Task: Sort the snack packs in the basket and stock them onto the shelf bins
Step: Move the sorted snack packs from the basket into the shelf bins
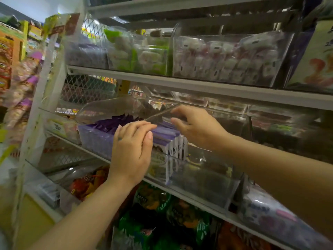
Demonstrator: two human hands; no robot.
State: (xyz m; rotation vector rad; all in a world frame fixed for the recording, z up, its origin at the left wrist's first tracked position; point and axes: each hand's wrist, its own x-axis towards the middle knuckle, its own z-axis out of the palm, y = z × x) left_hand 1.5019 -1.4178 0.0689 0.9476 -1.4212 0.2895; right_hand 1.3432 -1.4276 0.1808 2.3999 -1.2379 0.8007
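A clear plastic bin (203, 183) on the middle shelf holds a row of upright purple-and-white snack packs (169, 141). My left hand (131, 150) lies flat against the front of that row, fingers straight and pressing the packs' purple tops. My right hand (194, 125) reaches over the bin and pinches the edge of its raised clear lid (162, 113) between thumb and fingers. More purple packs (111, 123) fill the bin's left part. The basket is not in view.
The upper shelf carries clear bins of green packs (142, 56) and white packs (225, 62). Below hang orange (88, 183) and green snack bags (155, 199). A white shelf upright (43, 83) stands at left, with a blurred rack of bags beyond it.
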